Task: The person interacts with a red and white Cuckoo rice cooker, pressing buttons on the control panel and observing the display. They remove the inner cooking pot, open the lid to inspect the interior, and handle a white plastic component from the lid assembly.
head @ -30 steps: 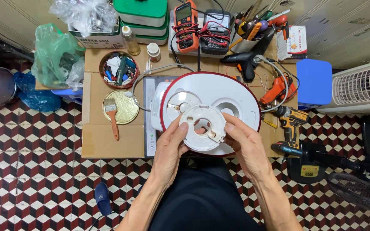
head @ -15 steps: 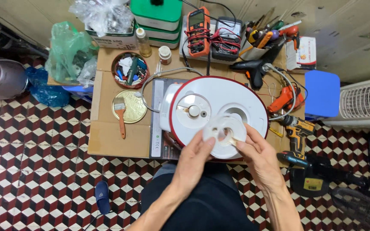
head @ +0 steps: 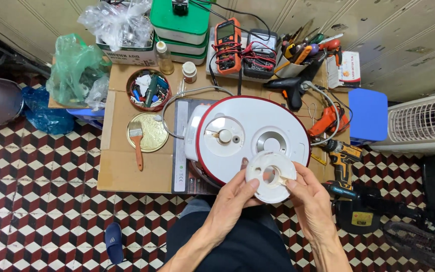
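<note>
Low cardboard-topped bench (head: 127,171) on red/white/black checkered tile floor (head: 41,221), cream panelled wall (head: 399,45) at 12 o'clock. White-and-red carton (head: 347,70) at 2 o'clock. Left hand (head: 233,196) & right hand (head: 309,195) pinch small round white plastic disc (head: 271,176), fingers curled on rim, over large white red-rimmed round appliance lid (head: 252,136).

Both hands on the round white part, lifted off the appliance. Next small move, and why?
Probably tilt the round white part toward the camera to check its underside. Left hand and right hand hold it by the rim, clear of the white appliance lid, whose circular recess sits open and uncovered. That face is hidden.
</note>
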